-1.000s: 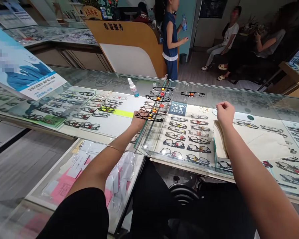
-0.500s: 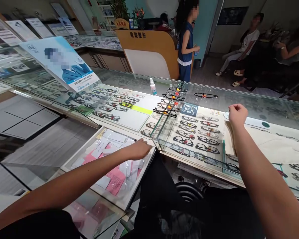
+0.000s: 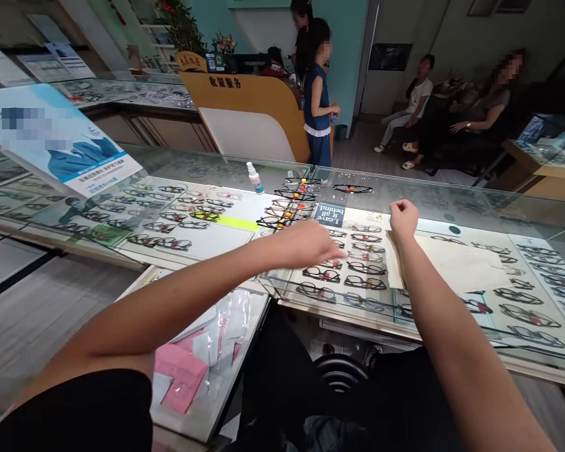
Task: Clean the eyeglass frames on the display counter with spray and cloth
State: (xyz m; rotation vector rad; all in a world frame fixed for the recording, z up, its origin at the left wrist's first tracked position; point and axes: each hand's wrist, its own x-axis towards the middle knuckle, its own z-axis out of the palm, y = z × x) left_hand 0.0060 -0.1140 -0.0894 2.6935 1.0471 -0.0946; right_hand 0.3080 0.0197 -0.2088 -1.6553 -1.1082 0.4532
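My left hand [image 3: 306, 245] reaches over the glass display counter [image 3: 376, 188]. Its fingers are curled, their tips directed right; anything inside them is hidden. Below it rows of eyeglasses [image 3: 365, 267] lie under the glass. Beyond it, several dark frames with orange and red labels [image 3: 285, 220] are lined up, partly covered by the hand. My right hand [image 3: 403, 218] is closed with its wrist raised, beside a cream cloth [image 3: 456, 260] on the counter. What it holds, if anything, I cannot make out. A single pair of glasses [image 3: 353, 188] lies between the hands, farther back.
A white spray bottle [image 3: 255, 179] stands on the glass at the back. At the left is a blue poster stand [image 3: 61, 141]. A drawer with pink and white packets [image 3: 183, 376] is at lower left. People stand by the cashier desk [image 3: 245, 88]; others sit behind.
My left hand has moved from above the packet drawer up and right over the display counter. The view has turned to the right. My right hand stays closed near the cloth.
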